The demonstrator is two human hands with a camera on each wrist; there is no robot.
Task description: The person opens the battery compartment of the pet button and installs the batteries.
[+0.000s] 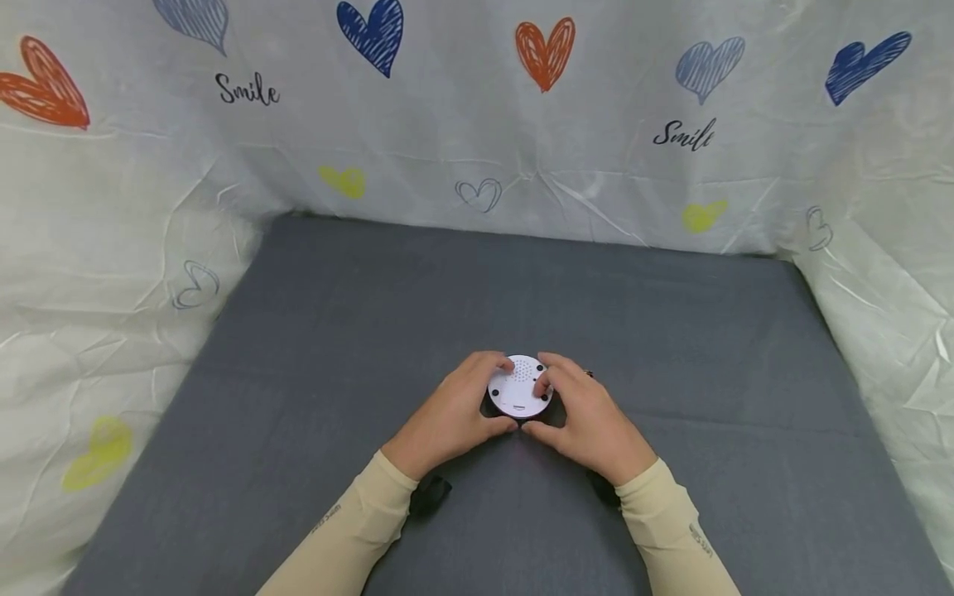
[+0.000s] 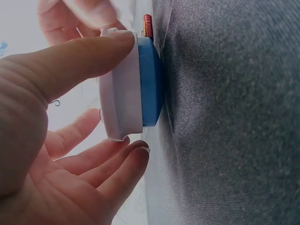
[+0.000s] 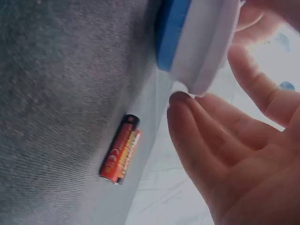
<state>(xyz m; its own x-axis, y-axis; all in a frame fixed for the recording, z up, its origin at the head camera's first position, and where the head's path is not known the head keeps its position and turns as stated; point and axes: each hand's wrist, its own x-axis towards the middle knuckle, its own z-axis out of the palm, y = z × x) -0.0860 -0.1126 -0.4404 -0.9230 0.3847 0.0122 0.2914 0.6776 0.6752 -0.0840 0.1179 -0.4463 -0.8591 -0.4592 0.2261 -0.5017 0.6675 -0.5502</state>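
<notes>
A round device (image 1: 516, 399), whose exact kind I cannot tell, lies at the near middle of the table with its white back upward. That back carries a patch of small holes, several dark round feet and a small slot. In the left wrist view its white shell (image 2: 123, 101) joins a blue lower part (image 2: 151, 84) against the cloth. My left hand (image 1: 456, 414) grips its left side, thumb at the near edge and index finger bent over the top. From the right, my right hand (image 1: 596, 424) holds it, with thumb at the near edge and a bent finger on the back.
Beyond the right hand, red-and-black batteries (image 3: 121, 151) lie side by side on the cloth. Dark grey cloth (image 1: 335, 331) covers the table. White sheeting (image 1: 417, 116) printed with hearts stands behind it and along both sides. Black wrist gear (image 1: 430, 497) sits under the left forearm.
</notes>
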